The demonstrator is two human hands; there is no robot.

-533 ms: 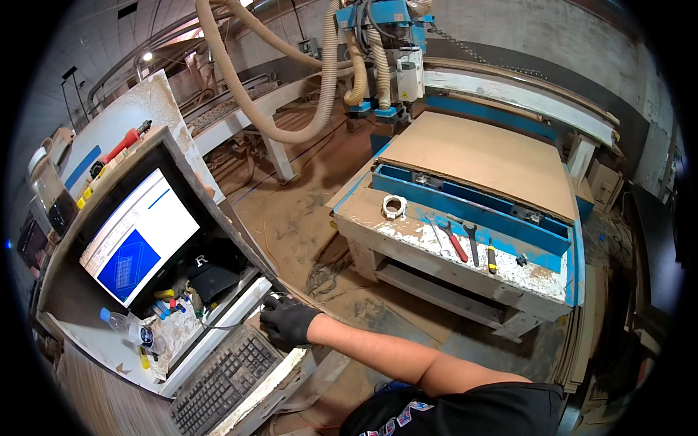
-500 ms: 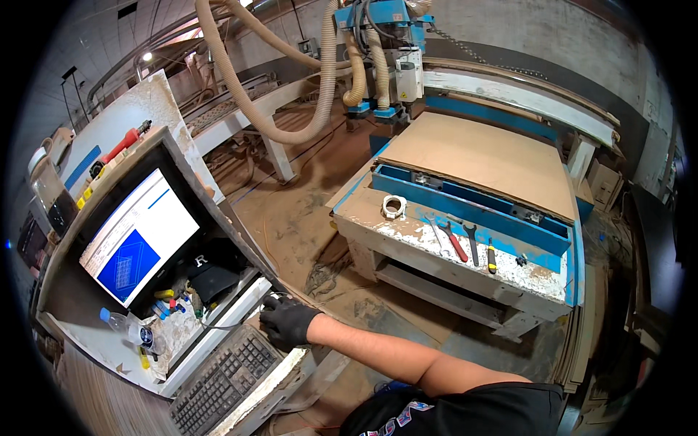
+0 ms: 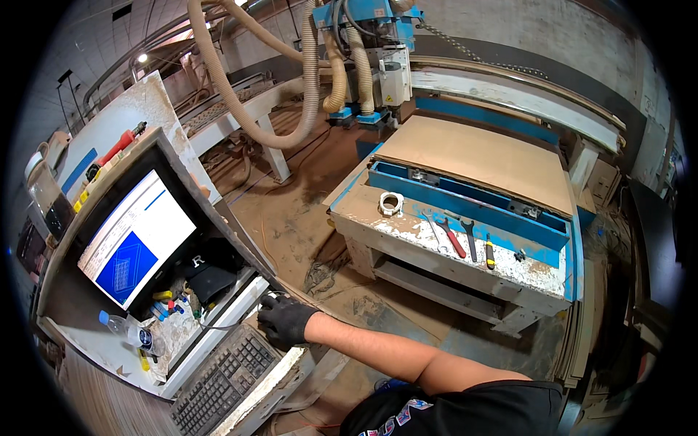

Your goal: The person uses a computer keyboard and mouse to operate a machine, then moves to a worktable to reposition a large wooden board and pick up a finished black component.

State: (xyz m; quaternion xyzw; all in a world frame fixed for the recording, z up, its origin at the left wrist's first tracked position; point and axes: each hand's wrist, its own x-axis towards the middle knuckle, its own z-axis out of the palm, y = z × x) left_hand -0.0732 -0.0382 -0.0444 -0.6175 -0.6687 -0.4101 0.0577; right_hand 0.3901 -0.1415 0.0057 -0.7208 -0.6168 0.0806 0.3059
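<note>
Shift in the head view: the blue machine head [image 3: 374, 12] and its looping tan hose [image 3: 310, 80] sit a little farther left than half a second ago; the whole view has slipped slightly too, so I cannot tell whether the machine itself moved.
Right hand [image 3: 287, 317]: black-gloved, nearly where it was, fingers curled over a pale mouse [image 3: 273, 295].
Mouse: at the far end of the keyboard ledge, mostly hidden beneath the fingers.
Left hand: outside the frame; cannot tell its state.
Keyboard [image 3: 224, 378]: black and dusty, just left of the glove.
Monitor [image 3: 138, 240]: set in the cabinet, showing a blue pane with a wireframe shape.
Cabinet shelf: a black cap [image 3: 207, 280] below the screen, and a clear bottle [image 3: 129, 333] with a blue top, tilted.
Bench [image 3: 407, 232]: paint-worn white and blue, bearing a white ring [image 3: 390, 204], a red-handled wrench [image 3: 452, 238], a dark wrench [image 3: 470, 240] and a yellow-and-black screwdriver [image 3: 490, 252].
Board [image 3: 472, 152]: flat brown sheet behind the blue trough [image 3: 465, 200].
</note>
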